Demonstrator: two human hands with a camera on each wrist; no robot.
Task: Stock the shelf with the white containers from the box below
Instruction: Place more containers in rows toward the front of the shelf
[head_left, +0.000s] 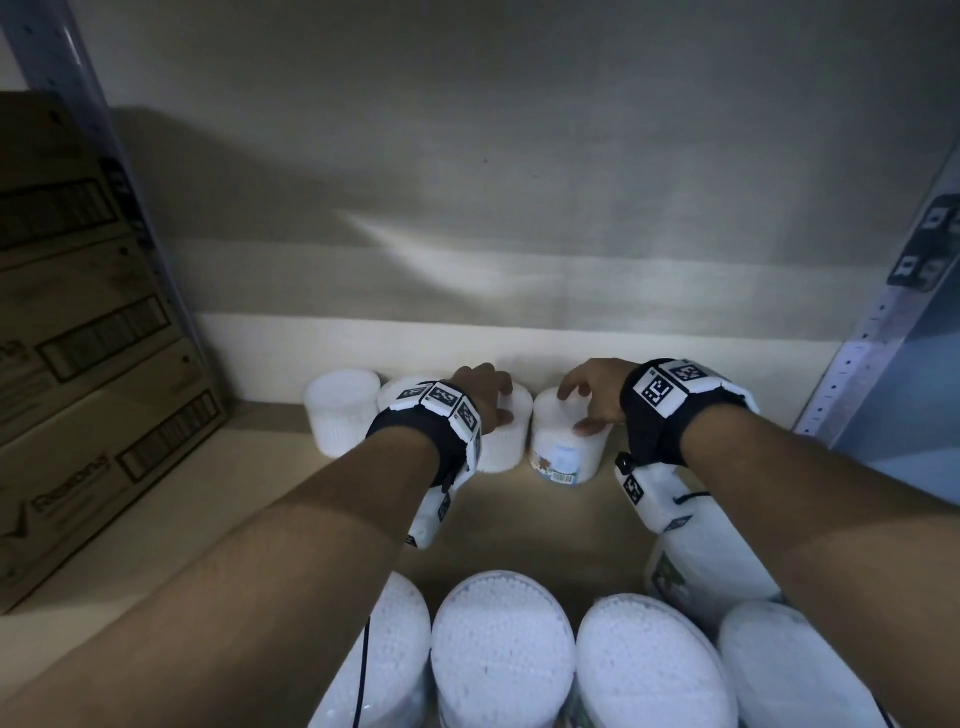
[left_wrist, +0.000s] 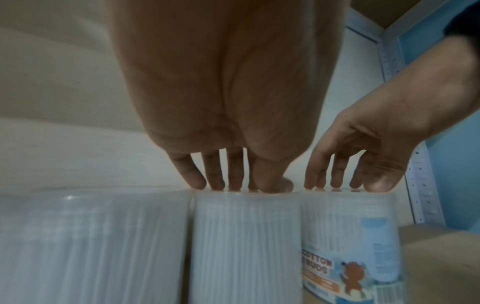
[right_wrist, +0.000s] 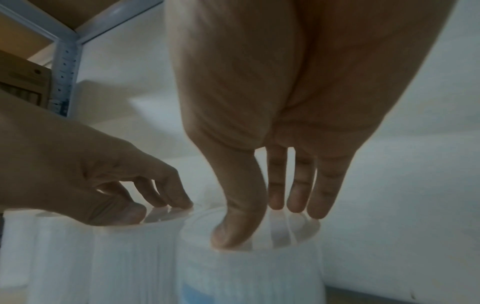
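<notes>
Two white cotton-bud containers stand side by side at the back of the shelf (head_left: 519, 525). My left hand (head_left: 491, 397) grips the plain one (head_left: 501, 449) from above, thumb at its front rim. My right hand (head_left: 579, 408) holds the labelled one (head_left: 563, 460) by its top in the same way. The left wrist view shows the left hand (left_wrist: 233, 185) on the middle container (left_wrist: 244, 246) and the right hand (left_wrist: 345, 186) on the "Cotton Buds" container (left_wrist: 350, 246). In the right wrist view, the right hand (right_wrist: 267, 226) spans its lid (right_wrist: 249, 277); the left hand (right_wrist: 155, 207) sits beside it.
Two more containers (head_left: 340, 410) stand left of my left hand against the back wall. Several containers (head_left: 501, 644) fill the foreground, and one (head_left: 701, 551) lies under my right wrist. Cardboard boxes (head_left: 78, 364) stand at the left. Metal shelf posts (head_left: 872, 332) frame both sides.
</notes>
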